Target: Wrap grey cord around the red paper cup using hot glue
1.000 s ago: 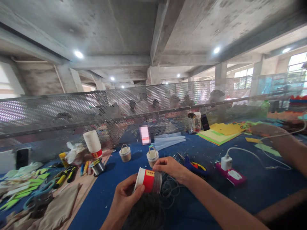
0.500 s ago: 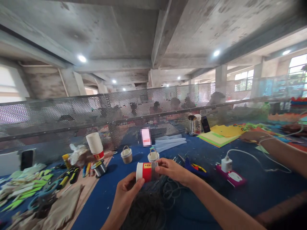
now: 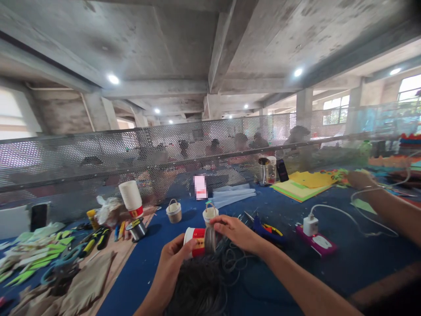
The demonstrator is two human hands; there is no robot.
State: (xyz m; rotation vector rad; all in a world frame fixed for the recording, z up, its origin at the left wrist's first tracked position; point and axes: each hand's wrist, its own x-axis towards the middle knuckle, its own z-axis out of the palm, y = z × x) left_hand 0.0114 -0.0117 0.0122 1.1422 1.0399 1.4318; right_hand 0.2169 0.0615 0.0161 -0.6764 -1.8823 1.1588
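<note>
My left hand (image 3: pixel 173 259) is closed round a red and white paper cup (image 3: pixel 193 237), tipped on its side. Dark grey cord (image 3: pixel 209 239) is wound in a band about the cup's right end. At that band, my right hand (image 3: pixel 232 230) has its thumb and fingers pinched together, apparently on the cord; its fingertips partly hide the strand. Loose cord loops (image 3: pixel 235 261) lie on the table below my right hand. A dark fuzzy mass (image 3: pixel 199 287) sits under the cup. Just behind are two small handled baskets (image 3: pixel 174 213), one partly covered by my hand.
Blue pliers (image 3: pixel 268 230) and a purple power strip (image 3: pixel 317 241) lie to the right. A stack of paper cups (image 3: pixel 130 195) stands left on a wire spool (image 3: pixel 137 229). Cutters, scissors and a glove (image 3: pixel 88 276) fill the left. A co-worker's arm (image 3: pixel 384 202) reaches over coloured sheets (image 3: pixel 305 186).
The cup has turned in my left hand, its gold label rolling downward, and tilted slightly. My right hand has shifted a little at the cord band. The co-worker's hand moved right.
</note>
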